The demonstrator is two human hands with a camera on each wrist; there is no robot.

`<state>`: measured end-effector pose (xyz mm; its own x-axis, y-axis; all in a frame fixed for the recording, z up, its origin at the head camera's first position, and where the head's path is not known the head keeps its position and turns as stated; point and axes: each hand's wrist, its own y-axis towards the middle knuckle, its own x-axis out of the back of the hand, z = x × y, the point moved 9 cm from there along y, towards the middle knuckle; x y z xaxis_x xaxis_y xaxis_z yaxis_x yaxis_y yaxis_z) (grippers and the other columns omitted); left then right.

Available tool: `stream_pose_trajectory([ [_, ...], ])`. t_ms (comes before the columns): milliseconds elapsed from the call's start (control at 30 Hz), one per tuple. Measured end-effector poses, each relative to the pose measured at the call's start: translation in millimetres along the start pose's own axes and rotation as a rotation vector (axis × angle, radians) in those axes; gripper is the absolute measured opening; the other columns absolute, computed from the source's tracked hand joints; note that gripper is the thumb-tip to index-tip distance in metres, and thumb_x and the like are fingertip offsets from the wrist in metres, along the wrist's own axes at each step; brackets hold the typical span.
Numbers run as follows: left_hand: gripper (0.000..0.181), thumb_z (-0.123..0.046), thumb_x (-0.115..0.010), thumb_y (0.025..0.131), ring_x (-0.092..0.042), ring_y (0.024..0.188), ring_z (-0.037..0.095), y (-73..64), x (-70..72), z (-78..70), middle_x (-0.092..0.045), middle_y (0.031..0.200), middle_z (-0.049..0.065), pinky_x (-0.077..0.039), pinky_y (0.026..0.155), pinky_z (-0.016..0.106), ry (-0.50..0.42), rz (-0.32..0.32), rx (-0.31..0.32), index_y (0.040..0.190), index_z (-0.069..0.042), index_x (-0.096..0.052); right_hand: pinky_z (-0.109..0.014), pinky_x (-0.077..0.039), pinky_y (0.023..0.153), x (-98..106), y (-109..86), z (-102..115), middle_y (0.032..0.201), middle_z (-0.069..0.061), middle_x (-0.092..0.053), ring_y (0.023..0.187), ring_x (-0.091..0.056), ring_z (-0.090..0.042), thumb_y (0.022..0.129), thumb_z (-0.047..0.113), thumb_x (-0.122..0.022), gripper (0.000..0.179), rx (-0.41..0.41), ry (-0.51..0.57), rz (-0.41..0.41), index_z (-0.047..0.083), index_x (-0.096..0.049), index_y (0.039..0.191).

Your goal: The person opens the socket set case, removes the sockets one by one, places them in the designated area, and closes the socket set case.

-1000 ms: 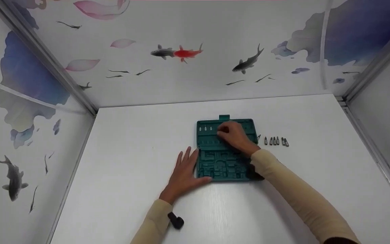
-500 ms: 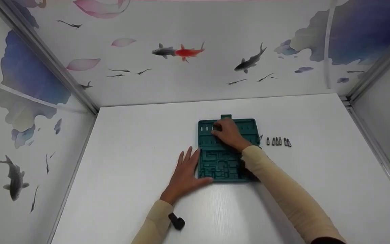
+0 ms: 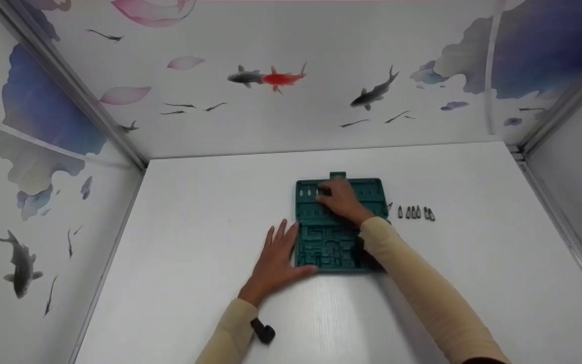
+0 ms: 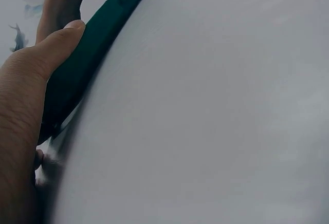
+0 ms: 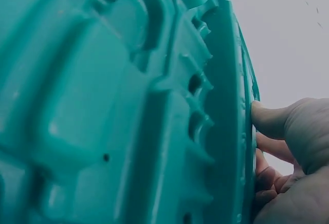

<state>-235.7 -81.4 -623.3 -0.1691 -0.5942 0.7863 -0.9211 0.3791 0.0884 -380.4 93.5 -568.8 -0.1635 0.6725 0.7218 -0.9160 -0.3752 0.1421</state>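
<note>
An open green plastic tool case (image 3: 321,247) lies on the white table, its moulded recesses facing up. My left hand (image 3: 273,263) rests at the case's left side with fingers spread and straight, thumb along the front edge. In the left wrist view the thumb (image 4: 64,44) touches the case wall. My right hand (image 3: 341,197) is over the upper half, thumb and fingers curled together at the top row of slots. They pinch a small screwdriver bit (image 3: 317,192), mostly hidden by the fingertips. Light-coloured bits (image 3: 305,192) stand in slots left of it.
Several dark pointed bits (image 3: 413,212) lie in a loose row on the table right of the case. Another thin piece (image 3: 390,206) is close against the case's right edge. Printed walls with fish surround the table (image 3: 195,217).
My right hand has shifted slightly left along the top row of slots, up to the third bit, and then holds still there. The left hand stays at the case's edge.
</note>
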Motion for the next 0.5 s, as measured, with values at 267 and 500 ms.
stream_pose_trajectory([
  [267, 0.122, -0.087, -0.067, 0.089, -0.005, 0.172, 0.030, -0.7, 2.1, -2.6, -0.015, 0.185, 0.010, -0.010, 0.137, 0.057, -0.012, 0.006, 0.008, 0.178, -0.018, -0.021, -0.063, -0.050, 0.111, -1.5, 2.5, -1.4, 0.134, -0.032, -0.068, 0.127, -0.062, -0.049, 0.105, 0.004, -0.072, 0.040, -0.046, 0.029, 0.033, -0.013, -0.067, 0.140],
  [500, 0.122, -0.086, -0.067, 0.089, -0.005, 0.172, 0.030, -1.6, 2.9, -3.8, -0.014, 0.185, 0.011, -0.009, 0.137, 0.057, -0.016, 0.013, 0.007, 0.178, -0.018, -0.020, -0.060, -0.051, 0.108, -1.2, 0.3, -9.1, 0.131, -0.029, -0.065, 0.123, -0.061, -0.044, 0.104, -0.002, -0.071, 0.034, -0.114, 0.196, -0.022, -0.010, -0.067, 0.136],
])
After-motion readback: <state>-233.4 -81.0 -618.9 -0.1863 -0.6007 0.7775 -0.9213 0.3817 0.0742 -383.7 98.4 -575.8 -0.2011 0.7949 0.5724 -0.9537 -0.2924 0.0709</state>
